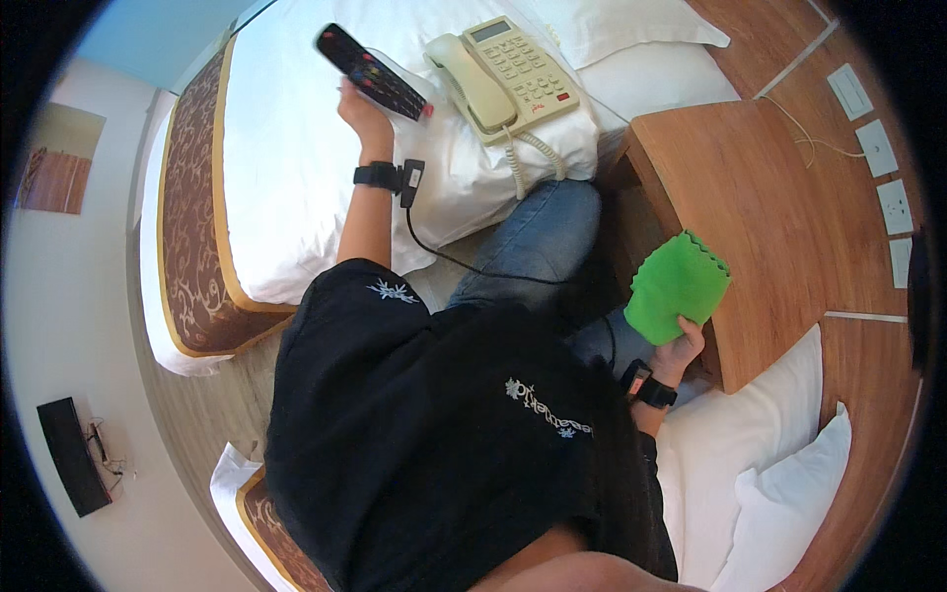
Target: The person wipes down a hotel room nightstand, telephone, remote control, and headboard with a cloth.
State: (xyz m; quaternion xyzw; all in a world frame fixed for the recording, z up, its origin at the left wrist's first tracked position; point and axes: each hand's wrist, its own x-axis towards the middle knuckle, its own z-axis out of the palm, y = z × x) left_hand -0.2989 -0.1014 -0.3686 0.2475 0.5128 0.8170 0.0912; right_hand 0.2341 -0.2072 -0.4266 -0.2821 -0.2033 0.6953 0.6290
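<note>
On the left, my left hand [366,115] grips the lower side of a black TV remote control [373,70], raised above the white bed. Close to its right, a beige corded telephone [521,74] lies on the bedding with the handset on its cradle and the coiled cord hanging over the bed's edge. My right hand [682,346] holds a folded green cloth [675,285] with a scalloped edge by its lower part, beside the wooden nightstand. The cloth partly hides those fingers. Both wrists wear black straps with small devices.
A wooden nightstand [747,214] stands between the white bed [296,148] and another bed with white pillows [795,473]. A black cable [473,268] runs from my left wrist across my legs. Sockets [895,207] are on the wood-panelled wall; a television [74,455] hangs at far left.
</note>
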